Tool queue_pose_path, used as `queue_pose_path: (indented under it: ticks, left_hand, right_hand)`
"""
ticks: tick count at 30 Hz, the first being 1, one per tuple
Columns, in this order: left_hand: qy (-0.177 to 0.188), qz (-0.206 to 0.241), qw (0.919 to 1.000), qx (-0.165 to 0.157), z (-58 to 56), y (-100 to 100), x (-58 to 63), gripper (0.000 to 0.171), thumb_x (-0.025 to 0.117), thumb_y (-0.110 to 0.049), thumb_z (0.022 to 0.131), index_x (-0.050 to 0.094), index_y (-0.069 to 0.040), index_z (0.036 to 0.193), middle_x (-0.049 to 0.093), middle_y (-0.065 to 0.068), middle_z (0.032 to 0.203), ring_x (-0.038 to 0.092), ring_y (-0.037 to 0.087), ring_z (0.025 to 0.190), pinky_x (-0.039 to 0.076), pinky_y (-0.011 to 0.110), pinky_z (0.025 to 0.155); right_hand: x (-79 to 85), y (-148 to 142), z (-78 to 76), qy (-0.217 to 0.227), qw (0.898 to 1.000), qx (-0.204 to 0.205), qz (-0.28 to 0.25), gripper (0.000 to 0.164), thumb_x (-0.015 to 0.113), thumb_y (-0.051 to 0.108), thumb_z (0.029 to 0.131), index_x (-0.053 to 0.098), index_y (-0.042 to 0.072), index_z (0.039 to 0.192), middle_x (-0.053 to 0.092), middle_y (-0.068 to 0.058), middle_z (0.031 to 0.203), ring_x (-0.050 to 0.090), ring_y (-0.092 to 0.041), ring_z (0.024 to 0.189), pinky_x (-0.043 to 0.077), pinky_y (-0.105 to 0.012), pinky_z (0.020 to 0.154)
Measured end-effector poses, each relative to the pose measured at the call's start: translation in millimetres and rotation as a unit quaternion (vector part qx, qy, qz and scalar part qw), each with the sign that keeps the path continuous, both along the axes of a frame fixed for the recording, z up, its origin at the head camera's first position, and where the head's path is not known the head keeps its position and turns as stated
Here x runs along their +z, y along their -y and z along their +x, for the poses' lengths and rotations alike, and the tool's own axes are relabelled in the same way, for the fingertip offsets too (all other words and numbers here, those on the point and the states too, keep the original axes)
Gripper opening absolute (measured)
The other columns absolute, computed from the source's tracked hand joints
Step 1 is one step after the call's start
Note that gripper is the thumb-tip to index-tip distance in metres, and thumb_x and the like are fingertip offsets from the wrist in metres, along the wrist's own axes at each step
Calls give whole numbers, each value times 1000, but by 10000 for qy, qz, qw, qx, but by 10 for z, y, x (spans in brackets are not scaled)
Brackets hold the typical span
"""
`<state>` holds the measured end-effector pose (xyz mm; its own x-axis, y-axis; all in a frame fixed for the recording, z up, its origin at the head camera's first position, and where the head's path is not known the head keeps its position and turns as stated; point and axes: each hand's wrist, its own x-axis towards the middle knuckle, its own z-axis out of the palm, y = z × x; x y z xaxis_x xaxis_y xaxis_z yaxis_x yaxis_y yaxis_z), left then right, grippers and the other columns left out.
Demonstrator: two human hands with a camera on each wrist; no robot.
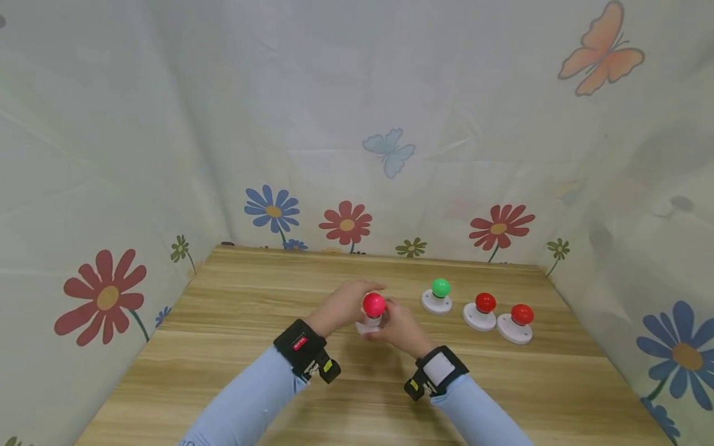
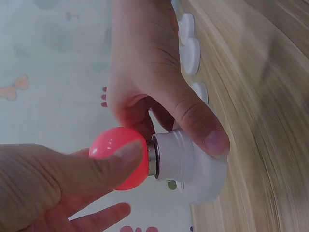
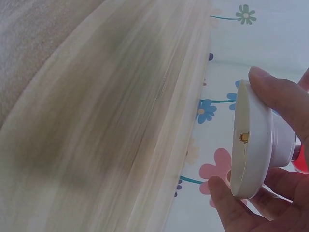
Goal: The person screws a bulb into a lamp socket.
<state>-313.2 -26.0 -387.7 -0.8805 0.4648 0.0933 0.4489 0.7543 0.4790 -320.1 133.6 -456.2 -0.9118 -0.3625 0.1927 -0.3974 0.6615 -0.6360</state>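
A pinkish-red light bulb stands with its metal screw collar in the mouth of a white round lamp holder. My left hand pinches the bulb, its thumb laid across the red globe. The right hand grips the holder by its wide base, thumb on one side and fingers on the other. Held up over the table, the holder shows its hollow underside edge-on, with a small brass-coloured screw inside, in the right wrist view. A strip of metal collar is visible between globe and holder.
Right of my hands, a green bulb and two red bulbs sit in white holders on the wooden table. Cloth with flowers and butterflies hangs behind and at both sides.
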Motion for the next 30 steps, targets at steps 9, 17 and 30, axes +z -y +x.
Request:
queue_pose_path:
  ticks: [9, 17, 30]
  left_hand:
    - [-1444, -731, 9820, 975, 27, -60, -81, 82, 71, -62, 76, 48, -7, 133, 60, 10, 120, 60, 24, 103, 52, 39, 89]
    - [-2066, -1464, 9608, 1129, 83, -81, -125, 60, 69, -63, 76, 62, -12, 107, 69, 2, 94, 63, 18, 85, 49, 33, 75]
    - [-1013, -566, 9922, 458, 56, -83, -72, 36, 75, -20, 85, 65, -9, 117, 68, 6, 109, 64, 18, 95, 53, 31, 86]
  right_hand:
    - [18, -15, 9, -89, 9996, 131, -225, 58, 90, 26, 65, 67, 13, 117, 63, -6, 102, 56, -18, 84, 51, -35, 74]
    - [18, -3, 32, -9, 9998, 154, -130, 64, 89, 28, 67, 63, 10, 123, 63, -8, 110, 58, -18, 89, 55, -34, 78]
    - [11, 1, 32, 160, 9997, -22, -198, 73, 90, 25, 65, 58, 5, 127, 63, -12, 118, 62, -28, 108, 49, -49, 96]
